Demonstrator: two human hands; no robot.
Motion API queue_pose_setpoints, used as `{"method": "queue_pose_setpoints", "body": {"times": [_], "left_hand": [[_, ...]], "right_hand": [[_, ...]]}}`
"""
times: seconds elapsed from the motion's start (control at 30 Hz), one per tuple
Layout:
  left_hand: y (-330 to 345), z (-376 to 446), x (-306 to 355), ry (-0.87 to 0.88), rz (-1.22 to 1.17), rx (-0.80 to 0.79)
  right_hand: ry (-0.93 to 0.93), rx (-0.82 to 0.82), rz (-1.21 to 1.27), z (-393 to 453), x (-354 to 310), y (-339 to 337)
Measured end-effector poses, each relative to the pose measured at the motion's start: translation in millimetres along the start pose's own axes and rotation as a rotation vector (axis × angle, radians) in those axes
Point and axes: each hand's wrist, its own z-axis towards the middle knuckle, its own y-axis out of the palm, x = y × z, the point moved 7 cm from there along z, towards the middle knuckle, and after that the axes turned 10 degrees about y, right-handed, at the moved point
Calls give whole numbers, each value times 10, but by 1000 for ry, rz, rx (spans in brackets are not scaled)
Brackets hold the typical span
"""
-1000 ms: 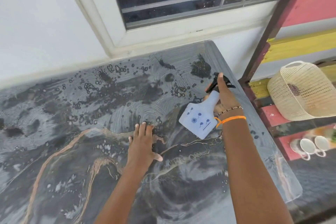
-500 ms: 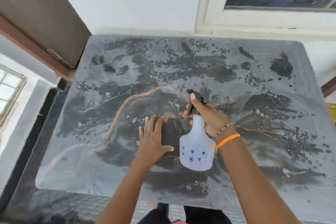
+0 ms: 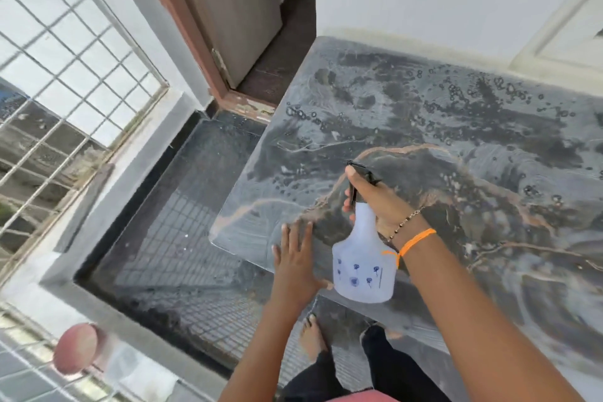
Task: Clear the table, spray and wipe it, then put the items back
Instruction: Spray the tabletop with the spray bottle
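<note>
The table (image 3: 489, 192) has a dark marbled top with orange veins, wet with droplets and smears. My right hand (image 3: 378, 202) grips the neck and black trigger of a pale blue spray bottle (image 3: 363, 268) with small blue flower prints, held upright over the table's near left corner. My left hand (image 3: 295, 258) lies flat with fingers spread on that same corner, just left of the bottle. An orange thread and a bead bracelet circle my right wrist.
Left of the table lies a dark tiled floor (image 3: 182, 238) bounded by a low grey ledge and a white window grille (image 3: 65, 75). A brown door frame (image 3: 195, 42) stands behind the table's left end. My feet (image 3: 313, 336) show below the table edge.
The view has swung left, from the table's right end to its left corner. My right hand with the bottle and my flat left hand have shifted left along the top.
</note>
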Motion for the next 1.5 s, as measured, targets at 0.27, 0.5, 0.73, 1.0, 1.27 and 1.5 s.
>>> {"method": "queue_pose_setpoints", "body": {"times": [0.27,0.5,0.73,1.0,1.27,1.5], "left_hand": [[129,211,506,306,92,-29],[360,326,681,318,229,-203],[431,301,979,375,208,-212],[1026,106,1949,621,262,-346],[1502,-115,2699,704,329,-404],[2020,-254,3105,613,414,-472]], "right_hand": [[34,125,310,-346,314,-524],[4,396,531,-768,645,-1208],[-63,431,750,-1130,919,-1614],[-82,529,762,-1581,1248,-2309],[-165,473,896,-2080,1559,-3023],[-204,656,922,-2549,1881,-3956]]}}
